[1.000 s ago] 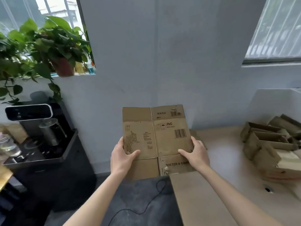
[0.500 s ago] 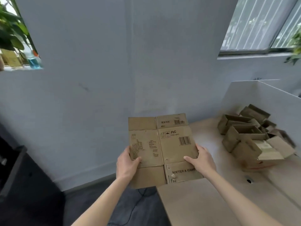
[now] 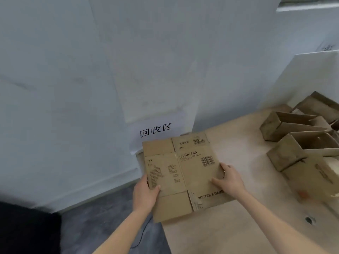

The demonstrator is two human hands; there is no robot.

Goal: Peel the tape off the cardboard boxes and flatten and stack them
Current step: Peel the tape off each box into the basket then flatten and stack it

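Observation:
A flattened brown cardboard box (image 3: 185, 173) with barcodes and "P&G" print lies tilted over the left end of the beige table (image 3: 238, 226), partly overhanging its edge. My left hand (image 3: 145, 196) grips its left edge, thumb on top. My right hand (image 3: 229, 177) holds the right edge, fingers spread over the printed face. Several unflattened open cardboard boxes (image 3: 297, 142) are piled at the right of the table.
A white paper sign (image 3: 156, 130) with black characters hangs on the wall just behind the flattened box. A white partition (image 3: 302, 79) stands behind the pile. Grey floor (image 3: 95, 222) with a black cable lies left of the table. A cable hole (image 3: 310, 219) is in the tabletop.
The view has swung right and downward, so the plant and dark cabinet are out of sight. Both hands have brought the flattened box lower, over the table's left end below the sign.

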